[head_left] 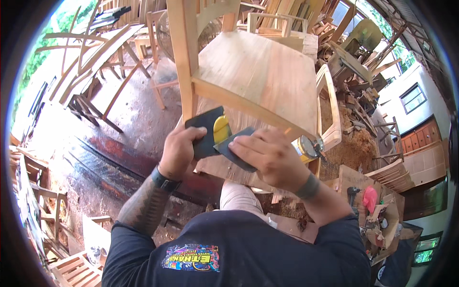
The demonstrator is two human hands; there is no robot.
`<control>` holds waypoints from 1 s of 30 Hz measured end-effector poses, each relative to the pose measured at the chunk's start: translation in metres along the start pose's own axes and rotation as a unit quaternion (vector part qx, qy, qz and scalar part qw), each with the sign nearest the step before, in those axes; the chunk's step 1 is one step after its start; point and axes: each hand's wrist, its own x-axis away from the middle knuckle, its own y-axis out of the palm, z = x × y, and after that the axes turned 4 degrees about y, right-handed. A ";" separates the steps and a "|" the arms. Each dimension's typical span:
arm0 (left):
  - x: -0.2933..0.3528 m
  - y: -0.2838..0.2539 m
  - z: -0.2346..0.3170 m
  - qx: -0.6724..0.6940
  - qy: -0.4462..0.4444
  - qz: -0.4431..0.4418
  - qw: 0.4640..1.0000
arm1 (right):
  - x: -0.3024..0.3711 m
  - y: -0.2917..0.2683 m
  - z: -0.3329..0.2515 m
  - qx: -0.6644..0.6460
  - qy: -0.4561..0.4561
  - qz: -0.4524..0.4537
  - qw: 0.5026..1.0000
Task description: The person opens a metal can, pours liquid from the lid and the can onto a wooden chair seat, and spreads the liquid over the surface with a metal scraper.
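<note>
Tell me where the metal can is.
In the head view, the metal can is right of centre, just right of the right hand, near the lower right corner of the wooden chair seat.

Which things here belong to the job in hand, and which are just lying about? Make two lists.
Likely the job: dark plate in left hand, yellow paste on it, dark flat spreader in right hand, wooden chair, nearby tin.

Likely lying about: pink object, sawdust heap, wooden planks.

Dark navy short-sleeved T-shirt (pixel 296 253), with a multicoloured print (pixel 191 258) bearing yellow lettering. Patterned dark tattoo (pixel 142 208) along the left forearm; dark strap (pixel 165 182) around that wrist. Greenish band (pixel 308 186), worn or inked, unclear, circles the right wrist. Pale legwear (pixel 240 197).
</note>
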 end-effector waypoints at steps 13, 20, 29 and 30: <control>-0.037 0.001 0.076 0.032 0.213 -0.031 0.976 | -0.082 -0.090 0.200 -0.111 0.177 -0.077 0.975; 0.063 -0.119 -0.065 0.067 0.001 0.072 0.995 | -0.092 -0.119 0.313 -0.028 0.320 -0.121 0.939; 0.057 -0.123 -0.093 0.061 -0.086 0.088 0.991 | -0.120 -0.078 0.425 0.158 0.339 -0.185 0.909; 0.049 -0.110 -0.085 0.058 -0.057 0.069 0.994 | -0.121 -0.075 0.433 0.154 0.341 -0.171 0.911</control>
